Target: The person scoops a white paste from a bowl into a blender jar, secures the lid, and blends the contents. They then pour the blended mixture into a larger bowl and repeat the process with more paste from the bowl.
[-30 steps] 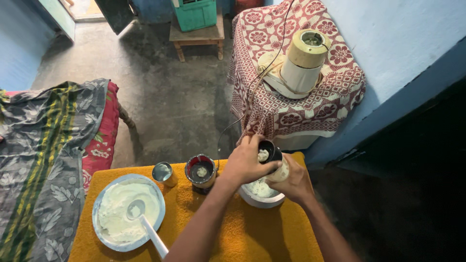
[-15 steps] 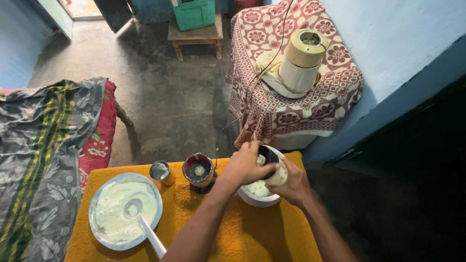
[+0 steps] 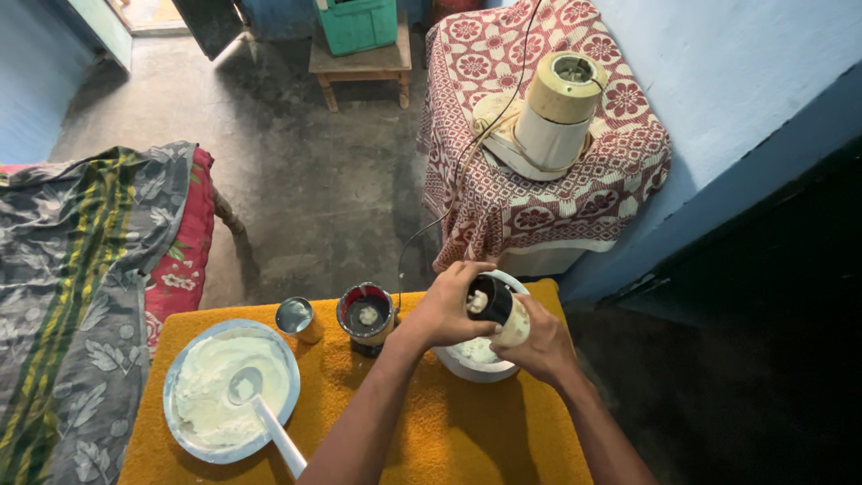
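Here, over an orange-clothed table (image 3: pixel 467 440), a person's right hand (image 3: pixel 537 339) grasps a cream grinder jar (image 3: pixel 501 307), tilted above a steel bowl (image 3: pixel 474 359) holding white paste. The left hand (image 3: pixel 446 305) reaches its fingertips into the jar's dark mouth; whether they pinch anything cannot be told. Just left stand a red-rimmed jar (image 3: pixel 366 316), a small steel cup (image 3: pixel 297 317) and a wide plate of white batter (image 3: pixel 228 389) with a ladle (image 3: pixel 269 422).

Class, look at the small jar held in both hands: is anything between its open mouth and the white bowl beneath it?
Nothing visible is. The right hand holds the small jar tilted right over the white bowl. The left hand has fingers at the jar's mouth, to the side.
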